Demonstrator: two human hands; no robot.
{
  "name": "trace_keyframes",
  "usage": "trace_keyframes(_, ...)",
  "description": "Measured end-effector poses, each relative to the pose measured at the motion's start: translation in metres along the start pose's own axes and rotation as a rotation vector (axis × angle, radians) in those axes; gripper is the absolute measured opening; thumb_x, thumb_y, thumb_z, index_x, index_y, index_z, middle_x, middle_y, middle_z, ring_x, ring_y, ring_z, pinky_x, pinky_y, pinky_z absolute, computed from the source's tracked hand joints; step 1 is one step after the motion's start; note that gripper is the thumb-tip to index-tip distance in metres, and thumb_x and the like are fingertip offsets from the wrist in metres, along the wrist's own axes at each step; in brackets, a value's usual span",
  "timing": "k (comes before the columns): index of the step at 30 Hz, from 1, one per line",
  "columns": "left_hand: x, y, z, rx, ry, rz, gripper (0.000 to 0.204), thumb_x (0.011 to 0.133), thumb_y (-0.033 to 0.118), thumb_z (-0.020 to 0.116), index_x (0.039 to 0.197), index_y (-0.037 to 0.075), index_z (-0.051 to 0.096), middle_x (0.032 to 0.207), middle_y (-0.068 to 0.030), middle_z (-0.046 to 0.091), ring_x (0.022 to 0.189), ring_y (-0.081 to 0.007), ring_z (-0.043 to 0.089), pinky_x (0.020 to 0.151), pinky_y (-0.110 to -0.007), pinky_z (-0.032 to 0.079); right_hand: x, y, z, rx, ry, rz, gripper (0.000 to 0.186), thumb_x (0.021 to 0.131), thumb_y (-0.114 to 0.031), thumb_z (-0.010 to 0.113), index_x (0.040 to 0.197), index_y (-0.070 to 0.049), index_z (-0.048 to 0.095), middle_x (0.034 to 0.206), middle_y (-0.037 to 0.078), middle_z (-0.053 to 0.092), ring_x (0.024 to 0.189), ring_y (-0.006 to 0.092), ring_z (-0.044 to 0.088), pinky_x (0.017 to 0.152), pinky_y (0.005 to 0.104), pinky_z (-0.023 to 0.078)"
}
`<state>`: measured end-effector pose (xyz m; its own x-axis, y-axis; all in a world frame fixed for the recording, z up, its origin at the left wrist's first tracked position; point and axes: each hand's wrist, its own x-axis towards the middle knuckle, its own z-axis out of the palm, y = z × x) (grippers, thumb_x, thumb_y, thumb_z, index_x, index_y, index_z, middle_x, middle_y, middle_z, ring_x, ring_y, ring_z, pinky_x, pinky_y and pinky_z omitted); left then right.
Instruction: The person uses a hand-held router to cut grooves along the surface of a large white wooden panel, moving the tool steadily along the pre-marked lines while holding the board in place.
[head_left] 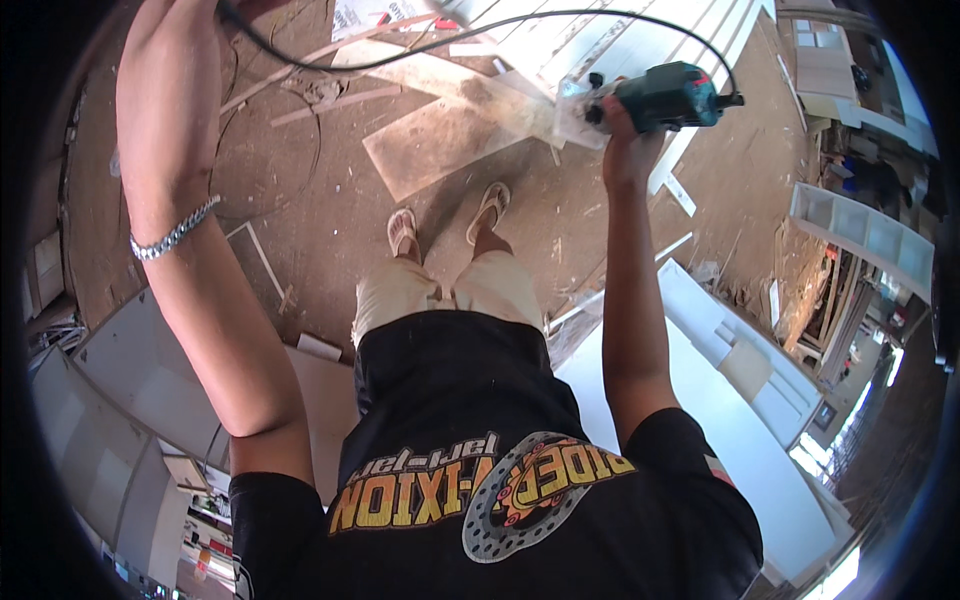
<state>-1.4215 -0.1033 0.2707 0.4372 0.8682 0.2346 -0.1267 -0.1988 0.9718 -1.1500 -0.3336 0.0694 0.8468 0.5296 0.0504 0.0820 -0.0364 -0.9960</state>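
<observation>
Right hand [622, 130] is wrapped tight around the neck of a teal-green corded power trimmer with a clear plastic base [655, 98], held out at arm's length above the dusty brown floor [300, 210]. Its black power cord [470, 40] loops back across the top toward the left arm, which wears a silver chain bracelet [172, 236]. The left hand runs off the top edge, so can't tell its grip. Pale wooden boards [440, 120] lie on the floor below, just past two feet in sandals [447, 220].
</observation>
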Motion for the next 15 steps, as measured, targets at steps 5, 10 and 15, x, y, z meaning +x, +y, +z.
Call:
trace_keyframes(5, 0.003, -0.011, -0.018, -0.127, -0.052, 0.055, 0.025, 0.106, 0.018, 0.052, 0.112, -0.003, 0.065, 0.094, -0.0067, 0.069, 0.085, -0.0154, 0.065, 0.082, -0.028, 0.052, 0.006, 0.012, 0.005, 0.099, 0.057, -0.066, 0.047, 0.085, -0.002, 0.075, 0.129, -0.002, 0.058, 0.121, 0.010, 0.067, 0.112, 0.0187, 0.063, 0.104, 0.0346, 0.046)
trace_keyframes(10, 0.004, -0.007, -0.032, -0.135, -0.075, 0.048, 0.025, 0.106, 0.020, 0.055, 0.111, -0.002, 0.066, 0.094, -0.0058, 0.068, 0.086, -0.0145, 0.065, 0.083, -0.028, 0.052, 0.002, 0.010, 0.005, -0.056, 0.036, -0.025, 0.046, 0.087, -0.003, 0.075, 0.130, -0.001, 0.057, 0.120, 0.010, 0.067, 0.113, 0.0192, 0.063, 0.105, 0.0351, 0.046)
trace_keyframes(15, 0.009, -0.017, -0.043, -0.114, -0.125, 0.158, 0.026, 0.106, 0.022, 0.055, 0.110, -0.001, 0.066, 0.095, -0.0055, 0.067, 0.088, -0.0136, 0.063, 0.084, -0.029, 0.052, -0.003, 0.010, 0.006, -0.113, -0.009, -0.060, 0.049, 0.087, -0.005, 0.077, 0.131, -0.001, 0.055, 0.121, 0.010, 0.066, 0.113, 0.0204, 0.062, 0.106, 0.0366, 0.045)
